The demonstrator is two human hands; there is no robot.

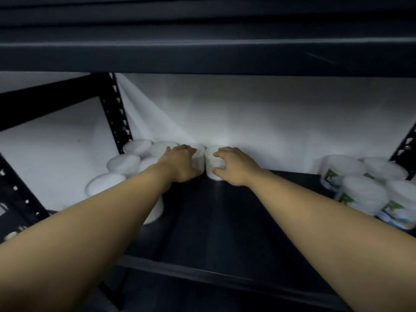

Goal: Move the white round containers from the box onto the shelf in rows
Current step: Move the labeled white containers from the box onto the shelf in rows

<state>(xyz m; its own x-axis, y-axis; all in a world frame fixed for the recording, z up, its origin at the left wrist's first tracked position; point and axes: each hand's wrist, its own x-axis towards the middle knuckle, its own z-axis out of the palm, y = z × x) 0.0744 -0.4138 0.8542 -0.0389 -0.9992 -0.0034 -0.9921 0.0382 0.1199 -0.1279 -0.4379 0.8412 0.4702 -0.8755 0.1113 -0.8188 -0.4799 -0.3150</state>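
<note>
Both forearms are stretched over the front edge of the dark shelf (pixel 225 221) toward its back edge. One white round container (pixel 199 157) is gripped by the left hand (pixel 182 163), and a second white container (pixel 212 164) is gripped by the right hand (pixel 234 166); the two are set touching, upright, at the middle of the back edge. More white containers (pixel 126 163) are grouped at the back left corner. Labelled tubs (pixel 360 190) are clustered at the right edge.
</note>
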